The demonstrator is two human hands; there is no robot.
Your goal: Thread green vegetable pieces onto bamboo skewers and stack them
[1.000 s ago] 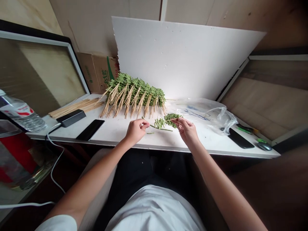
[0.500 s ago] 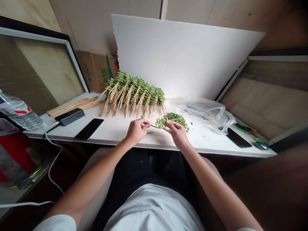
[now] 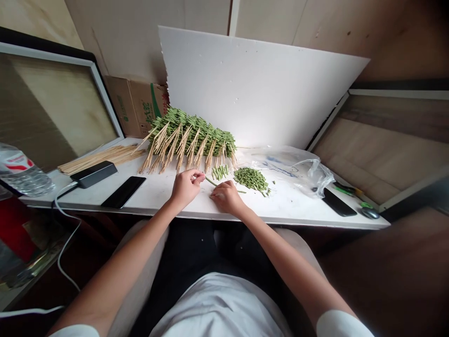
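Green row (image 3: 220,173) (slanted pieces) beyond right hand (image 3: 228,196)

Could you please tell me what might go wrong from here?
The black phone lies close to the table's front edge, beside the left forearm, so a stray elbow might knock it off. The loose pile of green pieces sits just beyond the right hand, and could scatter if brushed. The sticks jut forward from the green stack and might snag.
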